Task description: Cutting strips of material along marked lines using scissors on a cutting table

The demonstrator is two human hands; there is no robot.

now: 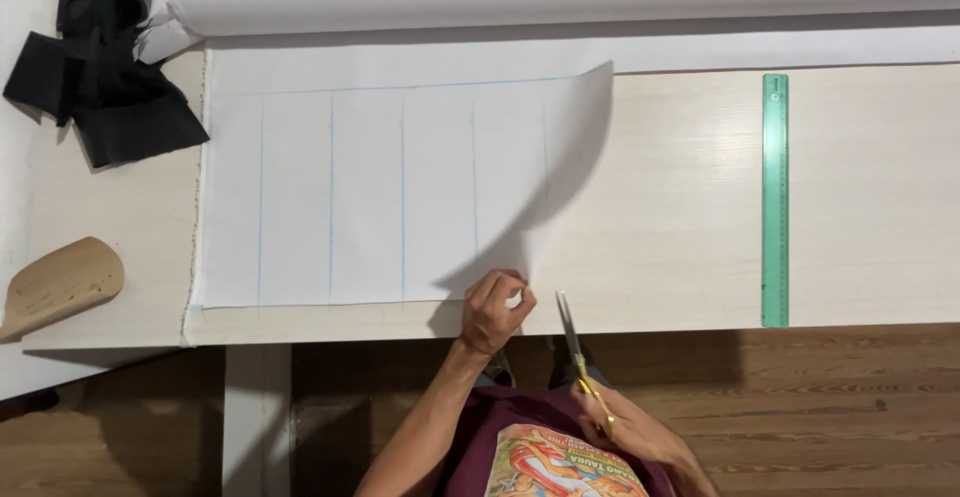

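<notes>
Left hand, fingers pinched on lifted white fabric corner; right hand grips scissors at 5 o'clock. Risk: slack cloth lets the cut stray from the blue lines.

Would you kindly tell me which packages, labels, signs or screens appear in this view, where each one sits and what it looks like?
No packages, signs or screens are in view.
Printed shirt graphic: bottom centre, on the person's maroon shirt; a colourful picture in red, orange and green.
Green ruler: right side of the pale table; long, narrow, translucent, with printed scale marks.
</notes>
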